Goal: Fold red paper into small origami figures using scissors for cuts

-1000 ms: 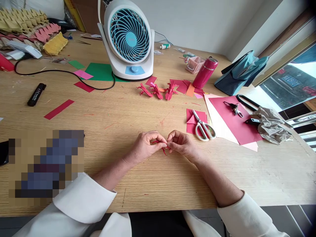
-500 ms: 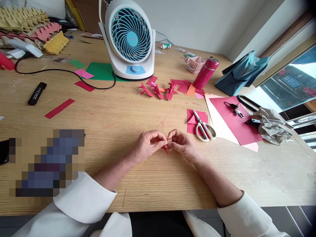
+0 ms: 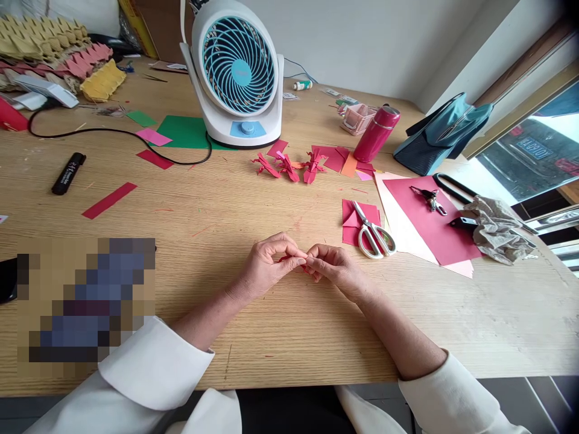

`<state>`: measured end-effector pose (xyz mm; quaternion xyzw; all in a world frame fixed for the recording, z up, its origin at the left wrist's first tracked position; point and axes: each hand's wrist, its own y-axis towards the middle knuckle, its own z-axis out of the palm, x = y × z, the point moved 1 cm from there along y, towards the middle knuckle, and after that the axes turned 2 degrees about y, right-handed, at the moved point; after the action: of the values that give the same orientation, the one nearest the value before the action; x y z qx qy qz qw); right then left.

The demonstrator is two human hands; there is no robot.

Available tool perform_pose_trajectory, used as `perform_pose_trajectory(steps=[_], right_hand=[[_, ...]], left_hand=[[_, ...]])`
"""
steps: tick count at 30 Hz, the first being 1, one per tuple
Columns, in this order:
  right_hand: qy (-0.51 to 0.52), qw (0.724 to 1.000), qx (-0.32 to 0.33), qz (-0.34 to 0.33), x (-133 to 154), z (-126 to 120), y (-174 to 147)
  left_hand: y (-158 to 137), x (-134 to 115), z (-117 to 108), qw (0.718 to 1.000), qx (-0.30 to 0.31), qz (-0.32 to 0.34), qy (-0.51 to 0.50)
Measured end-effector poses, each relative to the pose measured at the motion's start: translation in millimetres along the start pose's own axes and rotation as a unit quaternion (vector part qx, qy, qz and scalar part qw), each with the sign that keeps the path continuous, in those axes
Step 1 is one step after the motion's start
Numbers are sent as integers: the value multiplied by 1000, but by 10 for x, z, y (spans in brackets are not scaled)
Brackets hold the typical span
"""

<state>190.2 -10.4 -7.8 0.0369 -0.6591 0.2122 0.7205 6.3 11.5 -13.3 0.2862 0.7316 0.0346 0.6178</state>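
Note:
My left hand [image 3: 270, 263] and my right hand [image 3: 333, 266] meet above the wooden table, thumbs and fingertips closed in a pinch. Between them is a small red folded paper piece [image 3: 310, 270], mostly hidden by the fingers, so its full shape does not show. To the right of my right hand, white-handled scissors [image 3: 371, 232] lie partly over a stack of red paper squares [image 3: 350, 211]. Farther back stand several red folded paper figures [image 3: 289, 167] in a row.
A white fan [image 3: 242, 72] stands at the back, its black cable running left. A red bottle [image 3: 377, 134], a teal bag [image 3: 441, 141] and large paper sheets [image 3: 407, 211] occupy the right side. On the left lie a black marker [image 3: 69, 173] and a red paper strip [image 3: 109, 200].
My right-hand fingers have shifted slightly down and curled in around the red paper piece. The thin red tip that stuck out below the fingers is now largely covered.

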Motion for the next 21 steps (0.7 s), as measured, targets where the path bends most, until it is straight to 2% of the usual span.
perform_pose_trajectory(steps=[12, 16, 21], right_hand=[[41, 999, -24, -7, -19, 28, 2], [28, 999, -47, -2, -9, 46, -2], [4, 998, -68, -11, 7, 61, -11]], left_hand=[[-5, -81, -7, 995, -15, 23, 93], [-26, -61, -3, 991, -33, 40, 121], [-39, -66, -9, 988, -48, 26, 143]])
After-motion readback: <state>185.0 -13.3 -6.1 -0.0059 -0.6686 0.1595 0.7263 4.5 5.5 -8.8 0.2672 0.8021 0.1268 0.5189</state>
